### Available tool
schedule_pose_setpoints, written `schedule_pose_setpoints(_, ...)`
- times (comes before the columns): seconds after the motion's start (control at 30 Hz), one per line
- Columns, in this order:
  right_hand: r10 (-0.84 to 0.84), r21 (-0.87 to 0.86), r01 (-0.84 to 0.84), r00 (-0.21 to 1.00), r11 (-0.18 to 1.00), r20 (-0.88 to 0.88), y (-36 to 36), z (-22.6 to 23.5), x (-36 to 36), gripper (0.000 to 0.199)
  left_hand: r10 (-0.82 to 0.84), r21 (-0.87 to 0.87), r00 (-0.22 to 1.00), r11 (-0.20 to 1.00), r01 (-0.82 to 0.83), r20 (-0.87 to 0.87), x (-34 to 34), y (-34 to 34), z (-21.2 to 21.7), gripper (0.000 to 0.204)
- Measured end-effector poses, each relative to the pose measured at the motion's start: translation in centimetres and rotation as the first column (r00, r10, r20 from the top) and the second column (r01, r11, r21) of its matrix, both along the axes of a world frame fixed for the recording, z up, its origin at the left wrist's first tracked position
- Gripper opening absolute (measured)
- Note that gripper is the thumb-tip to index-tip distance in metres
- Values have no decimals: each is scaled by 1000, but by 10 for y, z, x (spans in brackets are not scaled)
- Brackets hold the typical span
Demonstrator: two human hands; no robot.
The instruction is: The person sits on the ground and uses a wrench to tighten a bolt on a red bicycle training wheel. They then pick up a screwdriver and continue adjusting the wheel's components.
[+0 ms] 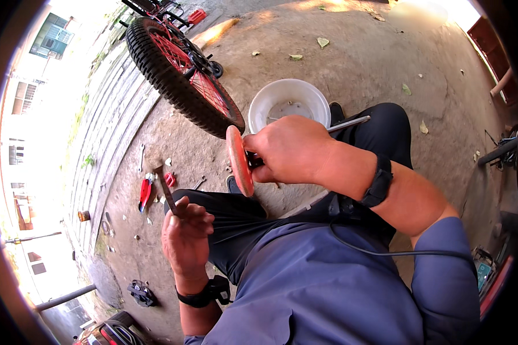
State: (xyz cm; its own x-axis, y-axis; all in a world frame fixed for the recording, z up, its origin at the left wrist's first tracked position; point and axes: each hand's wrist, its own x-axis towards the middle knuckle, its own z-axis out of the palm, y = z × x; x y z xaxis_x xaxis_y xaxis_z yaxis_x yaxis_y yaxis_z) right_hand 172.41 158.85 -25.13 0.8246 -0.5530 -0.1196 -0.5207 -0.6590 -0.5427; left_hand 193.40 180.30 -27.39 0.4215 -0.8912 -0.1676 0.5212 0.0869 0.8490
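Observation:
My right hand (293, 152) is closed on a red disc (239, 161) with a dark hub, which looks like a small wheel seen nearly edge-on. From behind that hand a silver rod (351, 123) sticks out to the right; whether it joins the disc is hidden. My left hand (185, 236) pinches a narrow, flat, worn bar (166, 190) pointing up and away from me. Just past the red disc stands a bicycle's knobby black tyre (172, 86) with red spokes. A whitish plastic bucket (260, 103) sits beyond my right hand, with small bits inside.
Red-handled pliers (145, 192), a wrench (141, 157) and another wrench (200, 183) lie on the ground left of my knees. A black bundle (141, 293) is nearer. Leaves (323, 42) dot the concrete. Machinery (503, 149) stands at the right edge.

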Motion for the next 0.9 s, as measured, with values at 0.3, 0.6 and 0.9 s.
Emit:
schedule_pose_setpoints(0.3,0,60,2,1000,998,-23,5,17,1,34,-177,-110,983,977,180,39,-10,-19,-21,27)
schedule_pose_setpoints(0.6,110,-12,-110,965,994,239,11,12,-3,37,-219,-44,958,972,231,183,-25,-48,-14,17)
schedule_pose_setpoints(0.9,140,31,-150,966,988,218,12,27,4,34,-149,-149,940,968,202,307,-31,-51,-15,26)
